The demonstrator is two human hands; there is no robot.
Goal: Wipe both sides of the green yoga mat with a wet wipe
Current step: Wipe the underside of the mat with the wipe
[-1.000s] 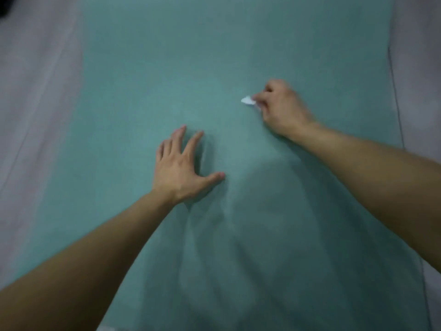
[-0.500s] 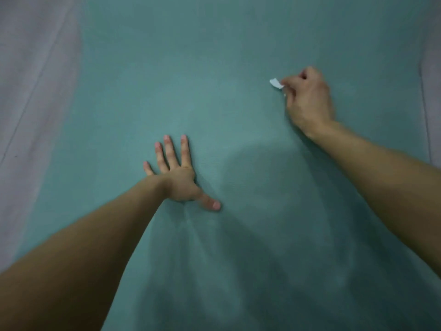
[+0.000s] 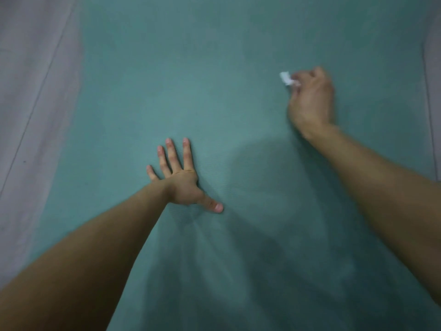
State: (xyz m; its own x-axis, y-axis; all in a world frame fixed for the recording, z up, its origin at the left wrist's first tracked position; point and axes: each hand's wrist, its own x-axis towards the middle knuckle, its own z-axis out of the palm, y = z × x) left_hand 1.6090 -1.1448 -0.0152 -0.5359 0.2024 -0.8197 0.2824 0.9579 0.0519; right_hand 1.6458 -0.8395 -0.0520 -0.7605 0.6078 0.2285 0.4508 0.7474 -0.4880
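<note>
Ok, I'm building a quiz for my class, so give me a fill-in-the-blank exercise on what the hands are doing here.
1. The right hand pinches the wet wipe, whose colour is ____.
2. The left hand rests palm ____ on the yoga mat, fingers spread.
3. The hand reaching farther up the mat is the ____ one.

Missing words: white; down; right.

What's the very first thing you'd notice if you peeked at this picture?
A big flat green yoga mat fills almost the whole view, with pale grey floor along its left edge. The left hand presses flat on the mat near the middle, fingers spread. Farther up on the right, the right hand pinches a small crumpled white wet wipe against the mat.
</note>
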